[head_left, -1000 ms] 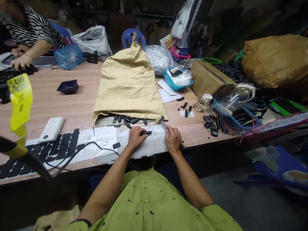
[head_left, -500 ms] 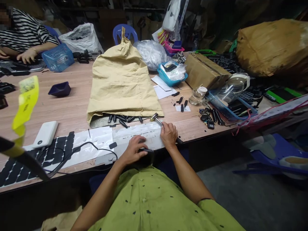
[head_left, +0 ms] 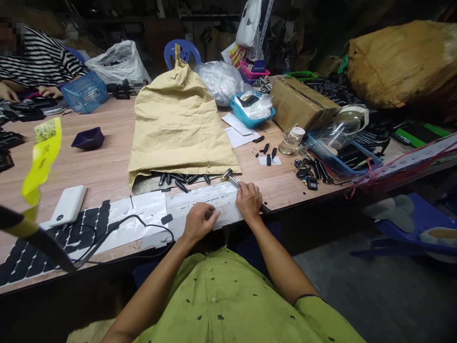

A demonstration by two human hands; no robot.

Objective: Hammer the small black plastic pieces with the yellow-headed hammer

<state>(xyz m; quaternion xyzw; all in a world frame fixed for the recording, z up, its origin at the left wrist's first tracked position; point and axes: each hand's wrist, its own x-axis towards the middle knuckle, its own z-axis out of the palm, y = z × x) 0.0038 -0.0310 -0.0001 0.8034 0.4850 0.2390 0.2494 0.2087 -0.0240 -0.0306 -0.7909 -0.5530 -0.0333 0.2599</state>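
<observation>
My right hand (head_left: 249, 200) is wrapped round the handle of a small hammer (head_left: 233, 181). Its metal head points to the far left and its dark handle end sticks out below my palm. My left hand (head_left: 200, 221) is over the front edge of the white work strip (head_left: 224, 209), fingers curled and thumb towards them. Anything in its grasp is hidden. Several black tube-like pieces (head_left: 180, 185) lie just beyond the strip, at the mouth of a beige cloth bag (head_left: 182, 128).
A white power bank (head_left: 67, 206) with a black cable lies left, near a yellow tag (head_left: 43, 159). At right are a glass jar (head_left: 292, 140), keys (head_left: 303, 172), a blue basket (head_left: 342, 164) and a cardboard box (head_left: 302, 105). A co-worker's hands (head_left: 50, 91) are far left.
My left hand has turned and lifted slightly; the black piece seen at its fingers earlier is out of sight. My right hand keeps the hammer in nearly the same place.
</observation>
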